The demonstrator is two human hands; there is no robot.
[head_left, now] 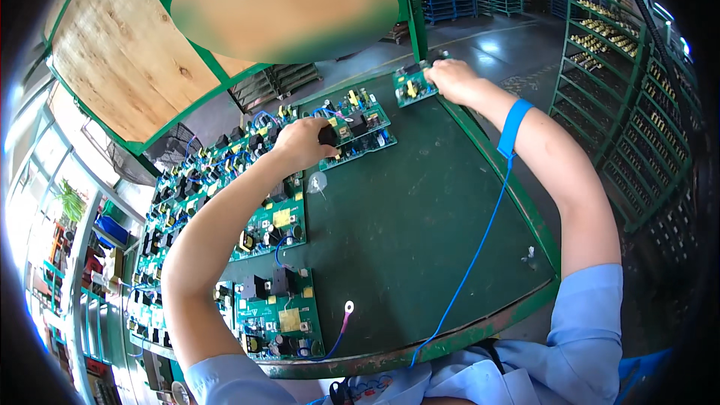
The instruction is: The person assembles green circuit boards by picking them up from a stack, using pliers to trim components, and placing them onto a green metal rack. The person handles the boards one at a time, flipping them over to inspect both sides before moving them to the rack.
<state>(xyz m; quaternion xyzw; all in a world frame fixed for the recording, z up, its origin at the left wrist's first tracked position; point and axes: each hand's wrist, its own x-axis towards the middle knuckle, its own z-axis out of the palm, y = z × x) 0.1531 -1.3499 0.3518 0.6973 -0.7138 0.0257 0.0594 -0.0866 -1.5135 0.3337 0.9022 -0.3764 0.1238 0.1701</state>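
At the far right corner of the green table, my right hand (450,76) is closed on the edge of a green circuit board (409,93) with yellow and dark parts. My left hand (301,142) grips another circuit board (367,121) by a black block near its left end. That board lies over a second one (384,141), whose front edge shows below it. Beneath my left forearm, many more boards cover the table's left side, partly hidden by the arm. A blue wrist strap (514,127) circles my right forearm, its cord running down across the table.
Near the front lies a circuit board (304,304) with a lead ending in a ring terminal (349,307). A small clear plastic piece (317,182) rests mid-table. Green racks (600,60) stand at right; a wood-panelled green frame (112,52) rises beyond the table.
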